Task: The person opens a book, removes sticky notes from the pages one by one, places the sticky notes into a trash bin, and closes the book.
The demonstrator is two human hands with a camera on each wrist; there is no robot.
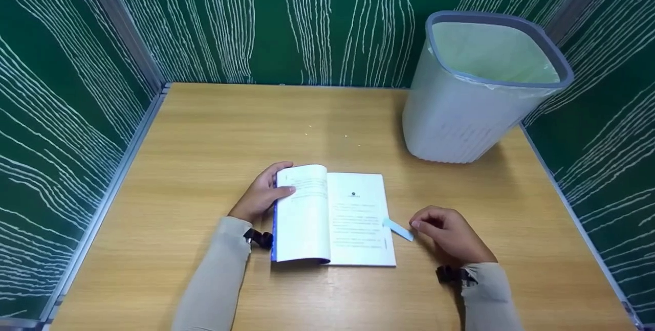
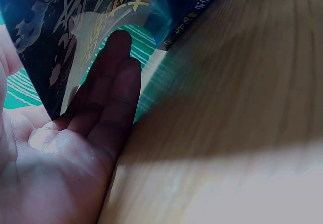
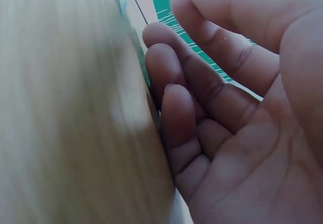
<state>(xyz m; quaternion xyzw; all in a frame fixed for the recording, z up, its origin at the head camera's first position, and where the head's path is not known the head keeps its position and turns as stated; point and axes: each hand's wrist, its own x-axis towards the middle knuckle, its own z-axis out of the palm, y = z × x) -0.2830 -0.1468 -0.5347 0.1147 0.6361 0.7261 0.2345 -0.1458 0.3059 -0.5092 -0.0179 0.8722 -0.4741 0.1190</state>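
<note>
An open book (image 1: 358, 218) lies on the table, its left half raised and bowed. My left hand (image 1: 263, 193) grips that left half, thumb on the page and fingers behind the cover. The dark blue cover (image 2: 45, 37) with printed characters shows in the left wrist view. A light blue paper strip (image 1: 399, 229) lies across the right page's outer edge, one end past the book. Just right of the strip is my right hand (image 1: 453, 234), fingers loosely bent. In the right wrist view nothing shows between the right hand's fingers (image 3: 179, 118).
A light grey bin (image 1: 455, 121) with a dark rim and a pale green liner stands at the table's back right. Small pale specks (image 1: 346, 136) dot the wooden table (image 1: 230, 131). Green panels (image 1: 266, 24) with white lines enclose the back and sides.
</note>
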